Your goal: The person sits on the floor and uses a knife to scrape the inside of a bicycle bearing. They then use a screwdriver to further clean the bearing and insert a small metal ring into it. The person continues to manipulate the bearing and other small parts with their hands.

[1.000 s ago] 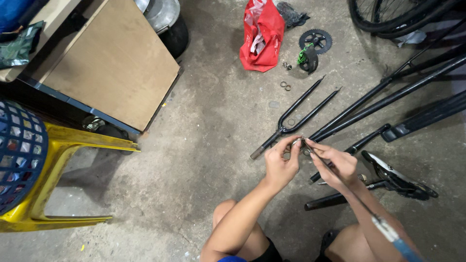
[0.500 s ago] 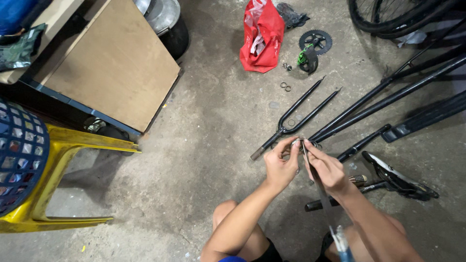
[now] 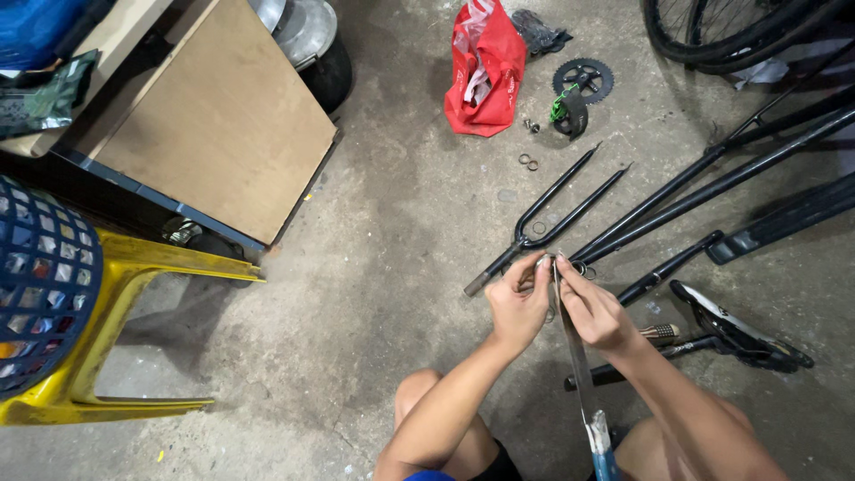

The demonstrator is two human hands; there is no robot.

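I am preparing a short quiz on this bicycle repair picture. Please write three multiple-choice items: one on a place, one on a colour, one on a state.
1. Where does the black fork lie?
A. on the concrete floor
B. on the stool
C. inside the bag

2. What colour is the plastic bag?
A. green
B. red
C. white

3. What are the left hand and the right hand doing?
A. resting flat on the floor
B. held far apart
C. pinching a long thin tool together

Key: 1 A, it rests on bare concrete; 2 B, the bag is plainly red; 3 C, the fingertips of both meet at its upper end.
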